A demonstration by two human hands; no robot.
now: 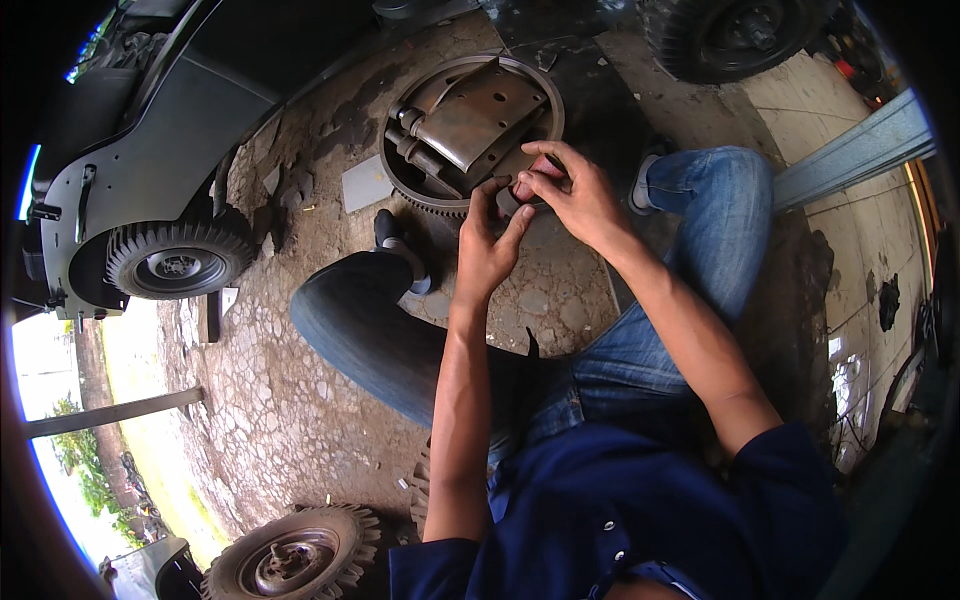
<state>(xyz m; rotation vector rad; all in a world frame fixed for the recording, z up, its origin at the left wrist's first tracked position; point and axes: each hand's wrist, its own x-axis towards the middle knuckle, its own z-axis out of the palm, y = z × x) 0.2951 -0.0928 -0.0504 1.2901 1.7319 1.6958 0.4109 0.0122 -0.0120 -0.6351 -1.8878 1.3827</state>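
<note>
My left hand [484, 248] pinches a small dark block-like piece [508, 203] between thumb and fingertips. Close against it, my right hand [585, 203] is closed on a small reddish piece [550, 168], partly covered by the fingers. Whether the two pieces touch is hard to make out. Just beyond both hands, a large toothed metal ring [392, 190] lies on the ground. Inside its rim rest a worn brown metal plate [480, 125] with holes and a metal cylinder [425, 158].
A vehicle with a dark body [150, 165] and a knobbly front tyre [235, 255] stands at the left. Another wheel [690, 50] is at the far right, and a loose wheel [335, 530] at the near left. A bluish post [850, 150] slants in from the right. My bent legs flank the work.
</note>
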